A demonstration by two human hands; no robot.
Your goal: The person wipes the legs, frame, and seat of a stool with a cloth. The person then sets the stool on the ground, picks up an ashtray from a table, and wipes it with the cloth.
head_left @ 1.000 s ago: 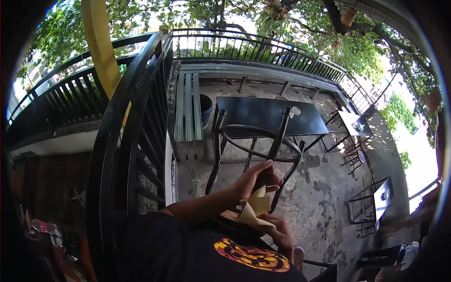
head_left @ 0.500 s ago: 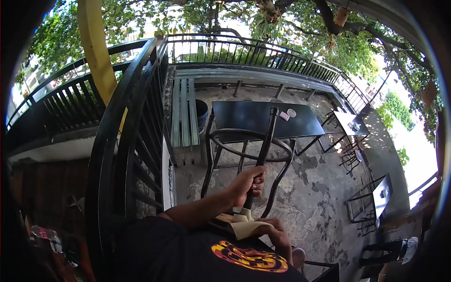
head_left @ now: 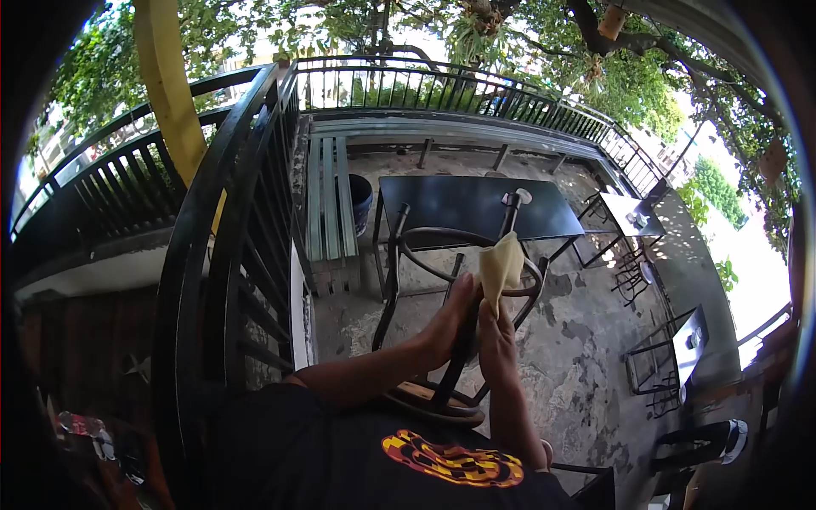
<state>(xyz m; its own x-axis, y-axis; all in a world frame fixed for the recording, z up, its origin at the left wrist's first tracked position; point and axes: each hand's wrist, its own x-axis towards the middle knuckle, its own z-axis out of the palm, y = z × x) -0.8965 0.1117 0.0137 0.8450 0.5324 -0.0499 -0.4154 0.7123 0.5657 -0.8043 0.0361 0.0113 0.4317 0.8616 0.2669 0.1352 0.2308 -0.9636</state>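
Note:
An upturned stool (head_left: 452, 372) with dark metal legs, a round ring and a wooden seat rests seat-end against my body, its legs pointing up and away. My left hand (head_left: 452, 319) is closed around the nearest leg, about halfway along it. On the other side of that leg, my right hand (head_left: 498, 340) presses a pale yellow cloth (head_left: 503, 262) against it. The cloth wraps part of the leg and stands up above my fingers, just below the leg's tip. Parts of both hands' fingers are hidden behind the leg and cloth.
Beyond the stool stands a long black table (head_left: 450, 200). A slatted bench (head_left: 327, 200) and a dark bin (head_left: 361, 204) are at its left. Black railing (head_left: 229, 212) runs close on my left. Smaller tables (head_left: 629, 217) line the right, and a person's leg (head_left: 693, 446) shows at lower right.
My right hand has carried the cloth from the seat end up the leg, beside my left hand. My left hand has shifted slightly upward, and the stool's legs have tilted a little to the right.

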